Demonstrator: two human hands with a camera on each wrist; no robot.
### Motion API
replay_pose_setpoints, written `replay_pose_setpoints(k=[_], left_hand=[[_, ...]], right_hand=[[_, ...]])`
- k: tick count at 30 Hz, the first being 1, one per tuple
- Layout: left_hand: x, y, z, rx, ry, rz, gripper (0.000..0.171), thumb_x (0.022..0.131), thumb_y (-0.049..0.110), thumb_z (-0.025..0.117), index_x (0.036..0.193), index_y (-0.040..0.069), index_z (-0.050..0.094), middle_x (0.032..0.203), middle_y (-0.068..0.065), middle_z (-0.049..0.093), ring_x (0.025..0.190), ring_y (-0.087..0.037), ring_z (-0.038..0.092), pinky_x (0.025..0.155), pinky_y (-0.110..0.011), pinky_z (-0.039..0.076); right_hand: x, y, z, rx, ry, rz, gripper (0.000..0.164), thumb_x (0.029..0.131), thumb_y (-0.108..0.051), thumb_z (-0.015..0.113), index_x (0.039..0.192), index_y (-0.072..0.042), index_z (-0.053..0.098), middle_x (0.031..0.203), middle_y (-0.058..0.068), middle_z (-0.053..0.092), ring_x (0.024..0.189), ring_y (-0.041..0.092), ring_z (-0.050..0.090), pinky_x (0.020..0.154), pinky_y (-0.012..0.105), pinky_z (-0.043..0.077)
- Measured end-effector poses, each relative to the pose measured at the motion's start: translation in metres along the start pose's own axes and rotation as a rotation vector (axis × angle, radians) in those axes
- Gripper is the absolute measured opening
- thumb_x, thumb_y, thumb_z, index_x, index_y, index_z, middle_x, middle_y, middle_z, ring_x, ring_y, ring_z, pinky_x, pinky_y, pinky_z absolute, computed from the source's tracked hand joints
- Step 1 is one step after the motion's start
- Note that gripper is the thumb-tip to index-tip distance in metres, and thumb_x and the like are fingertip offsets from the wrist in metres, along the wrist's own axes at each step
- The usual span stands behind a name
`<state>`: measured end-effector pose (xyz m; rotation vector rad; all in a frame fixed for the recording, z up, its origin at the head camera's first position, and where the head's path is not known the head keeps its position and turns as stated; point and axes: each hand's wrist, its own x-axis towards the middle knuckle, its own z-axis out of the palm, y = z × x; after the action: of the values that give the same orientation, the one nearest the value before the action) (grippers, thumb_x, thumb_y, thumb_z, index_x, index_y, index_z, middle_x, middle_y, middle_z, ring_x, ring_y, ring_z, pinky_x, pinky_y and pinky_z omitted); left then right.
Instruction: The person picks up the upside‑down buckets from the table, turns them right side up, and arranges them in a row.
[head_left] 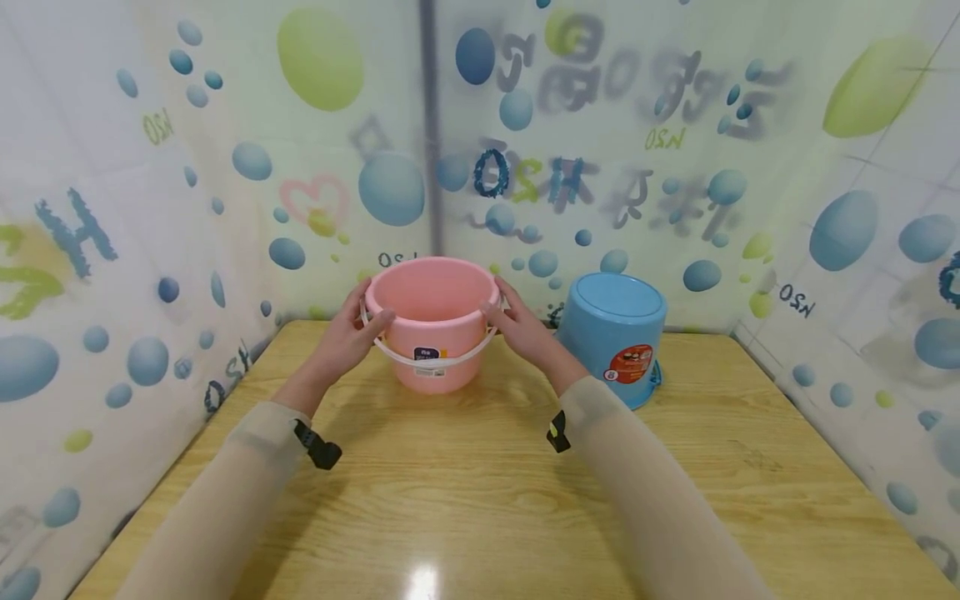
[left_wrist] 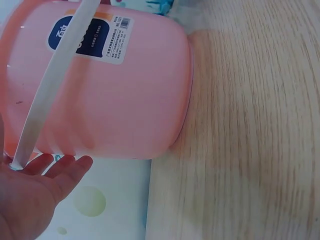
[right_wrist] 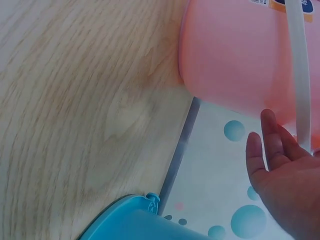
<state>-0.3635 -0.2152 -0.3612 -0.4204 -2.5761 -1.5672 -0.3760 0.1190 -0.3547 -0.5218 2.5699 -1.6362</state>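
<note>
A pink bucket [head_left: 438,342] stands upright near the back of the table, its mouth facing up. Its white handle [head_left: 442,362] hangs down across the front, over a dark blue label [left_wrist: 90,37]. My left hand [head_left: 351,327] grips the left side of the rim, thumb toward the front and fingers along the outer wall. On the opposite side, my right hand [head_left: 519,323] holds the rim the same way. In the right wrist view, some fingers [right_wrist: 270,135] reach under the rim beside the handle. Whether the base touches the tabletop everywhere is hard to tell.
Right of the pink bucket, a blue bucket [head_left: 615,333] sits upside down with a red label on its side. Both rest on a wood-grain table [head_left: 480,483]. A patterned curtain [head_left: 390,100] closes off the back and sides.
</note>
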Motion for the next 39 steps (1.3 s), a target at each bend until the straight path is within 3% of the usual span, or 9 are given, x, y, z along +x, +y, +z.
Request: replay_pose_setpoints(k=[20,25,28,33,36,39], left_hand=[[0.008,-0.003,-0.003,-0.013,-0.007,-0.037,0.101,0.107,0.063,0.061,0.178,0.034,-0.005,0.187,-0.011,0.007,0.160,-0.048,0.040,0.122,-0.064,0.047],[0.005,0.001,-0.003,-0.048,0.034,-0.053,0.101,0.109,0.064,0.057,0.178,0.031,-0.009,0.186,-0.016,0.002,0.169,-0.047,0.020,0.129,-0.067,0.034],[0.001,0.009,-0.001,-0.045,0.122,0.005,0.099,0.109,0.059,0.060,0.179,0.024,0.000,0.186,-0.016,0.004,0.172,-0.041,0.011,0.136,-0.064,0.023],[-0.009,0.030,0.004,-0.065,0.252,0.181,0.087,0.107,0.043,0.070,0.177,0.017,0.024,0.182,-0.010,0.024,0.171,-0.031,0.021,0.138,-0.054,0.023],[-0.018,0.046,0.009,-0.088,0.272,0.270,0.080,0.107,0.036,0.072,0.174,0.016,0.034,0.179,-0.006,0.035,0.168,-0.028,0.031,0.136,-0.052,0.029],[-0.028,0.064,0.018,-0.115,0.227,0.352,0.074,0.106,0.027,0.072,0.171,0.014,0.039,0.175,-0.005,0.042,0.164,-0.028,0.039,0.134,-0.053,0.034]], right_hand=[[0.010,0.000,0.003,0.018,0.003,-0.017,0.078,0.115,-0.057,0.046,0.179,-0.035,0.006,0.169,0.019,0.047,0.140,0.043,0.061,0.126,0.067,0.040],[0.003,-0.001,0.005,-0.010,0.079,0.033,0.092,0.111,-0.067,0.048,0.179,-0.027,0.002,0.172,0.020,0.042,0.149,0.043,0.055,0.124,0.064,0.045],[-0.010,-0.005,0.002,-0.021,0.134,0.043,0.097,0.107,-0.071,0.052,0.179,-0.027,0.004,0.178,0.016,0.034,0.154,0.041,0.050,0.122,0.064,0.047],[-0.038,-0.013,-0.011,-0.032,0.119,-0.016,0.094,0.107,-0.068,0.058,0.178,-0.031,0.009,0.180,0.011,0.031,0.153,0.036,0.050,0.119,0.064,0.050],[-0.057,-0.016,-0.019,-0.045,0.081,-0.063,0.090,0.109,-0.062,0.059,0.178,-0.031,0.010,0.180,0.011,0.032,0.153,0.036,0.051,0.120,0.065,0.049],[-0.076,-0.015,-0.027,-0.093,0.057,-0.110,0.086,0.111,-0.054,0.059,0.178,-0.027,0.012,0.178,0.013,0.035,0.153,0.037,0.053,0.122,0.065,0.046]])
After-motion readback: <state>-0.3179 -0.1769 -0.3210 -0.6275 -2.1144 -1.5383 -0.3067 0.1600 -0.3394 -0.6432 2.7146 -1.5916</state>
